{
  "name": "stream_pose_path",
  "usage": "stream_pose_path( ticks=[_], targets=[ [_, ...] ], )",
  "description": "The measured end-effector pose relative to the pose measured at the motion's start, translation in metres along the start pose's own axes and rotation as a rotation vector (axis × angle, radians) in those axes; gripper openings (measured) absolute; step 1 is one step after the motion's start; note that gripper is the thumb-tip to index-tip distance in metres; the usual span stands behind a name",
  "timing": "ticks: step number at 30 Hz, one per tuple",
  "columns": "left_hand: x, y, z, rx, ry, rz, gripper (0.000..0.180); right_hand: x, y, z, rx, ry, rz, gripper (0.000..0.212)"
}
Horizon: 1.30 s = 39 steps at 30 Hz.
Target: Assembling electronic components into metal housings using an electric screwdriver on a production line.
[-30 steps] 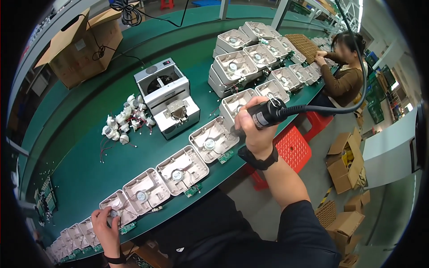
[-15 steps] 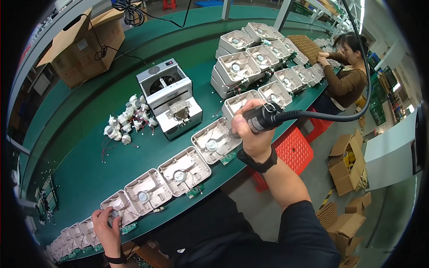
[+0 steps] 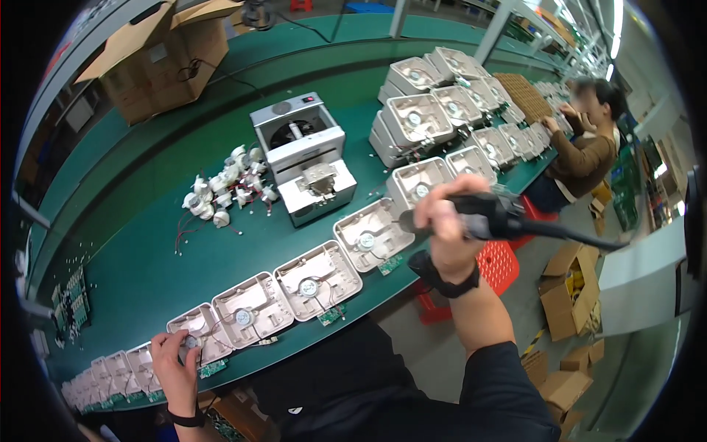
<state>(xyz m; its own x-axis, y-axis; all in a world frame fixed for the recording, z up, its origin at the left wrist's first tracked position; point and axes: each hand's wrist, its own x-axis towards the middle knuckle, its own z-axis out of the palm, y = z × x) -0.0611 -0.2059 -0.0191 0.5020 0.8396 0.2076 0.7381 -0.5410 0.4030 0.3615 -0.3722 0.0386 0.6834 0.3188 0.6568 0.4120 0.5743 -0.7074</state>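
Observation:
My right hand [image 3: 449, 228] grips a black corded electric screwdriver [image 3: 486, 216], its tip hovering by the edge of a white plastic housing [image 3: 372, 236] on the green bench. My left hand [image 3: 175, 361] rests on another white housing [image 3: 197, 331] at the near left, fingers on its round centre part. A row of the same housings, each with a small green circuit board, runs along the bench's near edge between my hands.
A grey-white screw feeder machine [image 3: 305, 158] stands mid-bench, with a pile of small white motors [image 3: 224, 188] to its left. Stacked housings [image 3: 423, 110] fill the far right, where another person [image 3: 582, 144] works. Cardboard boxes [image 3: 158, 55] sit behind; a red stool [image 3: 490, 261] below.
My right hand has tilted the screwdriver toward level and shifted slightly right and down. The view has swung a little; my left hand stays on the same housing.

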Motion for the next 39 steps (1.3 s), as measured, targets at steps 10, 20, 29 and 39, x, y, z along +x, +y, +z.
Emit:
stream_pose_path(
  ticks=[10,20,29,39],
  targets=[
    [0.002,0.003,0.001,-0.045,0.039,0.064,0.04,0.072,0.014,0.096,0.048,-0.248,0.112,0.014],
    [0.0,-0.009,0.001,-0.032,0.05,0.061,0.038,0.032,-0.01,0.106,0.199,-0.332,0.327,0.017],
    [0.004,-0.013,0.003,-0.074,0.04,0.084,0.036,-0.051,-0.036,0.114,0.304,-0.582,0.496,0.037],
    [0.002,-0.017,0.004,-0.071,0.052,0.115,0.036,-0.065,-0.018,0.116,0.156,-0.674,0.449,0.036]
  ],
)
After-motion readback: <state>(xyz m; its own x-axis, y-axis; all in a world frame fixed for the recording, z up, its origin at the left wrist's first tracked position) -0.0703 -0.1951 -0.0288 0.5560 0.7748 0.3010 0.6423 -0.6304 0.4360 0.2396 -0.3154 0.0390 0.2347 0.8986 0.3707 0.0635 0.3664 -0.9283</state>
